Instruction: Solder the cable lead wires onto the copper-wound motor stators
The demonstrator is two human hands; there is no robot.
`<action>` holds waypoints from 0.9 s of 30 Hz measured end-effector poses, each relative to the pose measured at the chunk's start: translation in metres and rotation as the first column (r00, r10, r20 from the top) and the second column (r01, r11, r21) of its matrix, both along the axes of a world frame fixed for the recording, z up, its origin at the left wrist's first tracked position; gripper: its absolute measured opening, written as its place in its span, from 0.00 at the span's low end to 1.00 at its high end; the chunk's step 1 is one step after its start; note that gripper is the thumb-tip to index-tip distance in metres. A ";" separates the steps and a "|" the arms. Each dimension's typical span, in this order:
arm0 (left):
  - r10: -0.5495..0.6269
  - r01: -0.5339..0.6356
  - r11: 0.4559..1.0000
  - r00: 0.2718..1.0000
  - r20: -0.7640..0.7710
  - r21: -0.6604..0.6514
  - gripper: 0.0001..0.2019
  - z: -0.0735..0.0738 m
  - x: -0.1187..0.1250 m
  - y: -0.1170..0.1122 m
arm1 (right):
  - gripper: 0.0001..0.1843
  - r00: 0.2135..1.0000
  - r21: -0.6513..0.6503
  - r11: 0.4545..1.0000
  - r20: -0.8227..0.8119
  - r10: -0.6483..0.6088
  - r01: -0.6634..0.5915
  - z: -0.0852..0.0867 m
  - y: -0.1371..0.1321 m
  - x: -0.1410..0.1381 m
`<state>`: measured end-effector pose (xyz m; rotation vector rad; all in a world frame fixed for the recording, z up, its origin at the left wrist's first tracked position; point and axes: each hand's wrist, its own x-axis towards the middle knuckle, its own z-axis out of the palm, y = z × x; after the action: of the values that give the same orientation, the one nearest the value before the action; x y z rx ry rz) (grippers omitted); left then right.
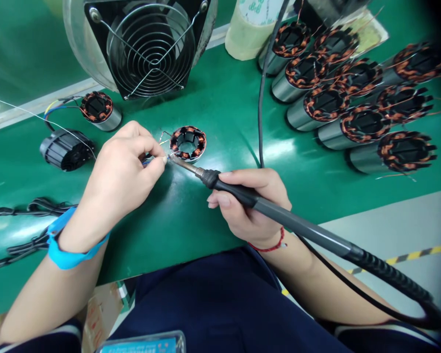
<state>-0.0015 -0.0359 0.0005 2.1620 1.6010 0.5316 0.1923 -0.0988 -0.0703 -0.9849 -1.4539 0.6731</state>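
My right hand [248, 203] is closed around the dark grey handle of a soldering iron [279, 215], its metal tip pointing left toward my other hand's fingertips. My left hand [123, 171], with a blue wrist strap, pinches thin wires [150, 159] right at the iron's tip. Just beyond the tip, a small stator [188, 142] with copper windings lies flat on the green bench; fine leads run from it toward the pinch.
A wire-guarded fan [150, 46] stands at the back. Several wound stators [353, 93] lie in rows at the right. Another stator [99, 110] and a black motor part [66, 149] sit at the left, black cables [29, 225] beside them. A cord [260, 98] crosses the bench.
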 end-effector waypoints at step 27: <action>0.066 -0.068 0.996 0.997 -0.036 -0.064 0.07 0.003 0.001 0.003 | 0.12 0.998 0.006 0.999 0.036 -0.042 0.042 -0.004 -0.001 0.003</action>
<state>-0.0005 -0.0332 0.0038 2.0865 1.6897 0.4584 0.1949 -0.0998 -0.0747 -1.0253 -1.4619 0.6234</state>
